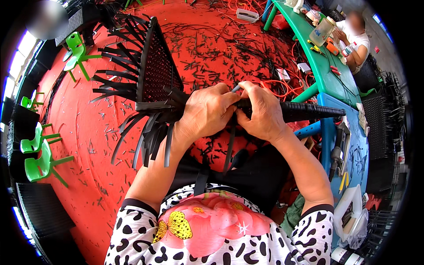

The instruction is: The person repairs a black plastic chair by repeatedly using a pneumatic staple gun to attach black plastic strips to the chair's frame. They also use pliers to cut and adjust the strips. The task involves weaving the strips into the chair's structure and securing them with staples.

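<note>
In front of me is a black woven wicker frame (pixel 161 73) with many loose flat strips (pixel 117 79) fanning out from its left edge. A long dark bar (pixel 309 111) of it runs off to the right. My left hand (pixel 207 110) is closed at the near edge, beside a bunch of hanging black strips (pixel 154 130). Close by on its right, my right hand (pixel 260 112) pinches at the same edge, with a small grey tip showing above its fingers. One black strip (pixel 230 148) hangs below the hands. The fingers hide just what they grip.
Cut black strips (pixel 201 66) litter the red floor. Green chairs (pixel 42 163) stand at left. At right are a green table (pixel 324 66) with tools and a jug, and a blue table (pixel 360 150) with a dark tool. A person (pixel 355 42) sits at the far right.
</note>
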The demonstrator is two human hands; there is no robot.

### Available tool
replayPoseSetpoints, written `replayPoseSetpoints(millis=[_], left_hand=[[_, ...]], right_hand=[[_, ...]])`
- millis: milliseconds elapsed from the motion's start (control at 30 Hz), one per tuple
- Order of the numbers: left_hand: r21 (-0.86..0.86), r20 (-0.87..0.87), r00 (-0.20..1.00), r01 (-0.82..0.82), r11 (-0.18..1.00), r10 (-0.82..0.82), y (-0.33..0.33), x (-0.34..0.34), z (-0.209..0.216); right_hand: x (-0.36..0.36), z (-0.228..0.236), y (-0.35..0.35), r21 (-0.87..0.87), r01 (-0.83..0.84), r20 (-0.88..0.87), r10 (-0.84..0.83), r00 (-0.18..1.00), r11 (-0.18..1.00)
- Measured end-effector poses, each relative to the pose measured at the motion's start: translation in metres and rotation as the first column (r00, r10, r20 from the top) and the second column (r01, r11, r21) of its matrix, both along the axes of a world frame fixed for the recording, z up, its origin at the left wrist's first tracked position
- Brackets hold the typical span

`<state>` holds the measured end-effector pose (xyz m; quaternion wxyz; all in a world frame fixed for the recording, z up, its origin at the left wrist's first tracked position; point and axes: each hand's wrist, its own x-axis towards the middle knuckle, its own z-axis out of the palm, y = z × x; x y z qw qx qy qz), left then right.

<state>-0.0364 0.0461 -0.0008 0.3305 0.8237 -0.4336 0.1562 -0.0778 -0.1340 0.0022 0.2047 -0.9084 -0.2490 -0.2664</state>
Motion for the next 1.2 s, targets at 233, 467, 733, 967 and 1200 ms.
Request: replayPoseSetpoints(millis=[233, 467, 733, 967, 1200], left_hand=[[0.020, 0.003, 1.000, -0.010, 1.000, 0.010, -0.001, 0.008, -0.001], [0.026, -0.006, 1.000, -0.017, 1.000, 0.017, -0.002, 0.010, -0.002], [0.030, 0.001, 1.000, -0.025, 0.999, 0.025, 0.000, 0.009, 0.000], [0.027, 0.004, 1.000, -0.022, 0.999, 0.022, -0.002, 0.003, -0.003], [0.008, 0.007, 1.000, 0.007, 1.000, -0.007, -0.002, -0.003, -0.004]], right_hand=[[0.006, -0.008, 0.007, -0.047, 0.067, 0.132, -0.060, 0.989, 0.997], [0.010, -0.007, 0.008, -0.043, 0.073, 0.099, -0.068, 0.993, 0.996], [0.022, 0.021, -0.010, 0.157, -0.067, -0.328, 0.116, 0.938, 0.985], [0.060, 0.043, -0.039, 0.134, -0.059, -0.737, 0.139, 0.661, 0.989], [0.091, 0.004, -0.039, 0.111, -0.322, -0.803, 0.276, 0.528, 0.940]])
